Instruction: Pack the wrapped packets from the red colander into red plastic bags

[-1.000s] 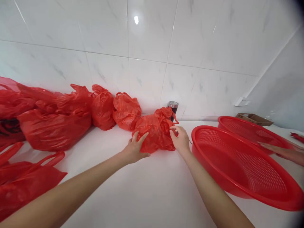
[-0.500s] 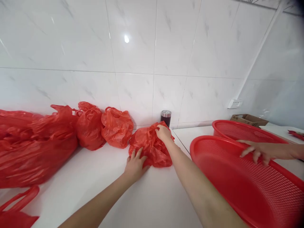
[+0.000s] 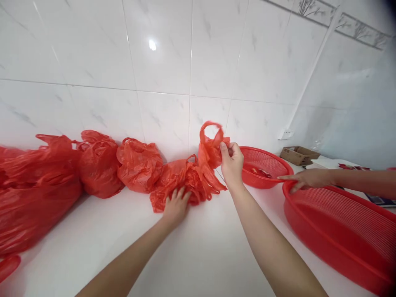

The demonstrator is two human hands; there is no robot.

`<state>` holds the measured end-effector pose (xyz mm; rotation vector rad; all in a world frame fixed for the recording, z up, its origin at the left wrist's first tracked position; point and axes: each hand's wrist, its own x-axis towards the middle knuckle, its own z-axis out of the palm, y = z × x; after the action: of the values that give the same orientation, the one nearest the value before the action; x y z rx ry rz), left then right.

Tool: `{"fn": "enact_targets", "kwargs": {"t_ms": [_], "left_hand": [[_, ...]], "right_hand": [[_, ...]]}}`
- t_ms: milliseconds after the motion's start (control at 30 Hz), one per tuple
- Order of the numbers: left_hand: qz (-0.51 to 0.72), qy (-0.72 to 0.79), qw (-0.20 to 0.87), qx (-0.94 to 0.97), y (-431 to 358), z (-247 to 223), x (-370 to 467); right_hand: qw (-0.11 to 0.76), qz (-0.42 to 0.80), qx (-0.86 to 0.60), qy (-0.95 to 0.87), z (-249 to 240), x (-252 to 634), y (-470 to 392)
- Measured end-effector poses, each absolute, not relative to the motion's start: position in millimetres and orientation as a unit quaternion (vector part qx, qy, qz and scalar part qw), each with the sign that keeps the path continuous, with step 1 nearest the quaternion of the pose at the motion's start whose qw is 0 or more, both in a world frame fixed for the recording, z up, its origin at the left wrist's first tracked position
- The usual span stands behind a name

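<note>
Left hand [image 3: 176,206] splays on bunched red plastic [image 3: 171,173]; right hand [image 3: 232,165] pinches a carrier bag [image 3: 209,154], likely light, slippery; grip its handle [image 3: 202,133].

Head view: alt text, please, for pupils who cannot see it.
The right hand holds a red plastic bag; the left hand rests on crumpled red plastic. Bulging red bags stand left; at right, another person's hand touches a red basket.

At least four red bags [image 3: 173,175], two baskets [image 3: 337,222], one box [image 3: 298,156]
</note>
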<state>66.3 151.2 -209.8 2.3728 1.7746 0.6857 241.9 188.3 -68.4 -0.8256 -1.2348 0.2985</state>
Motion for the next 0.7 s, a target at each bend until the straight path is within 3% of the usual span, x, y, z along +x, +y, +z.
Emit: {"fn": "enact_targets", "kwargs": {"t_ms": [167,300,400,533,700], "left_hand": [[0.344,0.56,0.085,0.748,141,-164,57],[0.452,0.476,0.361,0.662,92,-131,77],[0.462,0.418,0.54,0.565,73,-134,86],[0.5,0.417,0.604,0.46,63,-161,61],[0.567,0.432,0.631,0.306,42,-183,22]], "right_hand": [[0.671,0.164,-0.409,-0.597,-89,260,152],[0.602,0.182,-0.425,-0.651,-114,251,121],[0.592,0.293,-0.397,-0.637,-129,242,101],[0.64,0.432,-0.431,-0.466,-153,263,99],[0.635,0.418,-0.53,-0.376,-179,306,113]]}}
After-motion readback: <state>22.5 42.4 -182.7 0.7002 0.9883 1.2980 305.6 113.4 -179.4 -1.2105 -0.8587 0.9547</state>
